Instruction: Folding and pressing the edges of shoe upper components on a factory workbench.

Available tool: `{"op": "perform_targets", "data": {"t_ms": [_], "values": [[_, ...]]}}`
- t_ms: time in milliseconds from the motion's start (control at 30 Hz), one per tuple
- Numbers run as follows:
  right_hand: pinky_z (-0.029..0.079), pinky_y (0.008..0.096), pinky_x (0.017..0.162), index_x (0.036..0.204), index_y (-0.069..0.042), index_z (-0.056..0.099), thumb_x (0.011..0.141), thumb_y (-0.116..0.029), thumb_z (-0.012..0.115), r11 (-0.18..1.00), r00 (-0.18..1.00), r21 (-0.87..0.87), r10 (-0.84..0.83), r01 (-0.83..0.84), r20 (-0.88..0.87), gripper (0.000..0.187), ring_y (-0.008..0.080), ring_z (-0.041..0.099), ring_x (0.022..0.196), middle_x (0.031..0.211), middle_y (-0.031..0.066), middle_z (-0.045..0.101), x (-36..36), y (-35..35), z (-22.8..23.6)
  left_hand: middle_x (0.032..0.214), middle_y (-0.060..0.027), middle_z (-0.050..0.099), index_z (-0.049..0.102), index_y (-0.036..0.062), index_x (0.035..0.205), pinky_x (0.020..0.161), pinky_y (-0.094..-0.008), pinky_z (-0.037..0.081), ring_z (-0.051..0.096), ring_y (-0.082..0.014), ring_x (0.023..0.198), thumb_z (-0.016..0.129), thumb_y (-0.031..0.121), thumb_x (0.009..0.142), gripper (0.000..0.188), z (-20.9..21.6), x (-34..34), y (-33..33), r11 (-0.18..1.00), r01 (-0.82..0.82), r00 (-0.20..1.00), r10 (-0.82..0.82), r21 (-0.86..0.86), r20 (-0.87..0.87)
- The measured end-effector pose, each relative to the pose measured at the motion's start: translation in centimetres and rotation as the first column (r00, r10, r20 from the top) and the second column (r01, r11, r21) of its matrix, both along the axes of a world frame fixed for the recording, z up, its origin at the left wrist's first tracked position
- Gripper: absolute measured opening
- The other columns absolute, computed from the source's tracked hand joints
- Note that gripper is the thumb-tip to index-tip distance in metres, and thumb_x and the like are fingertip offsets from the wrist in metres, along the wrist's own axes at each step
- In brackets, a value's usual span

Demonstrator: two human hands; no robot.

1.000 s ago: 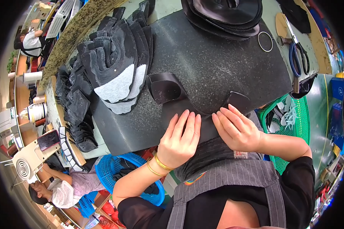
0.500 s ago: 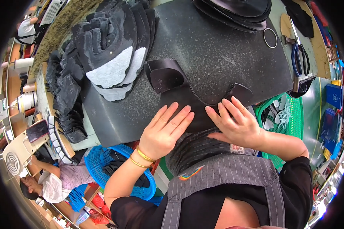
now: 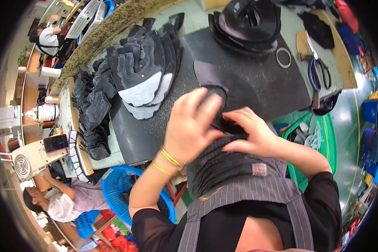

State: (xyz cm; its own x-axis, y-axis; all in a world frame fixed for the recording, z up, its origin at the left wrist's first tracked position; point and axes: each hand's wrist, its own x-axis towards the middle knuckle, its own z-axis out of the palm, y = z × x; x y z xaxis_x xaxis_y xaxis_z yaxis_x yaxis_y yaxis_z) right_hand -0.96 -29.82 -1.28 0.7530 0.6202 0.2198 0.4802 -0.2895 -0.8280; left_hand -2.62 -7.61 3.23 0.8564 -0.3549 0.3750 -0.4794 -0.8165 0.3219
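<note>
A black leather-like shoe upper piece (image 3: 239, 90), curved in an arch, lies on the dark work mat (image 3: 134, 143) in front of me. My left hand (image 3: 190, 124) hovers over or beside its left part, fingers apart and slightly smeared by motion; whether it touches is unclear. At the near edge of the piece is my right hand (image 3: 256, 132), fingers bent toward the leather and thumb held apart. What lies under its fingertips is partly hidden.
Left of the mat's middle is a pile of black pieces with light grey ends (image 3: 143, 90). More black pieces (image 3: 94, 96) lie further left. Stacked curved black pieces (image 3: 248, 27), a ring (image 3: 283, 58) and scissors (image 3: 313, 67) are far right. Blue (image 3: 109, 189) and green (image 3: 329, 147) baskets flank me.
The black piece has been turned, its open side now facing me instead of away. My left hand has lifted from it with fingers spread. The view has shifted slightly.
</note>
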Motion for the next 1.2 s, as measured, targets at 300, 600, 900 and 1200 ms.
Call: {"op": "perform_targets", "data": {"t_ms": [300,600,900,1200], "values": [[0.053,0.0335,0.076,0.113,-0.001,0.072,0.073,-0.011,0.072,0.993,0.842,-0.109,0.097,-0.046,0.53,0.041,0.0207,0.062,0.09,0.11,0.0068,0.067,-0.3,1.2,-2.7,0.107,-0.0085,0.064,0.057,0.0078,0.134,0.07,-0.0291,0.052,0.062,-0.0179,0.083,0.082,-0.004,0.072,0.068,-3.8,-2.5,3.9,0.954,-0.258,0.961,0.238,-0.154,-0.139],[0.053,0.0345,0.081,0.12,0.005,0.066,0.073,-0.016,0.064,0.982,0.838,-0.187,0.125,-0.027,0.531,0.052,0.0217,0.061,0.096,0.119,0.0127,0.062,-1.4,1.8,-3.3,0.119,-0.0125,0.064,0.068,0.0036,0.117,0.101,-0.046,0.052,0.059,-0.0295,0.112,0.076,0.034,0.084,0.046,-6.8,-6.7,2.5,0.945,0.217,0.97,-0.236,0.244,0.05],[0.054,0.0346,0.072,0.107,-0.004,0.075,0.072,-0.015,0.076,0.984,0.903,-0.152,-0.022,0.096,0.429,0.036,0.0211,0.065,0.092,0.105,0.0055,0.069,-0.4,2.7,-2.7,0.121,-0.0191,0.061,0.064,0.0013,0.113,0.097,-0.0531,0.049,0.058,-0.0411,0.115,0.077,0.043,0.081,0.054,-7.0,-7.1,0.3,0.977,0.07,0.994,-0.086,0.2,0.073],[0.051,0.0324,0.089,0.117,0.0,0.07,0.083,-0.019,0.061,0.886,0.602,-0.449,0.296,0.118,0.742,0.04,0.0221,0.062,0.109,0.119,0.0123,0.066,-2.2,1.7,-2.5,0.119,-0.0042,0.065,0.069,0.0151,0.12,0.094,-0.0397,0.045,0.055,-0.0246,0.115,0.065,0.017,0.083,0.038,-0.4,-1.1,2.9,0.906,0.143,0.965,-0.216,0.399,0.146]]}}
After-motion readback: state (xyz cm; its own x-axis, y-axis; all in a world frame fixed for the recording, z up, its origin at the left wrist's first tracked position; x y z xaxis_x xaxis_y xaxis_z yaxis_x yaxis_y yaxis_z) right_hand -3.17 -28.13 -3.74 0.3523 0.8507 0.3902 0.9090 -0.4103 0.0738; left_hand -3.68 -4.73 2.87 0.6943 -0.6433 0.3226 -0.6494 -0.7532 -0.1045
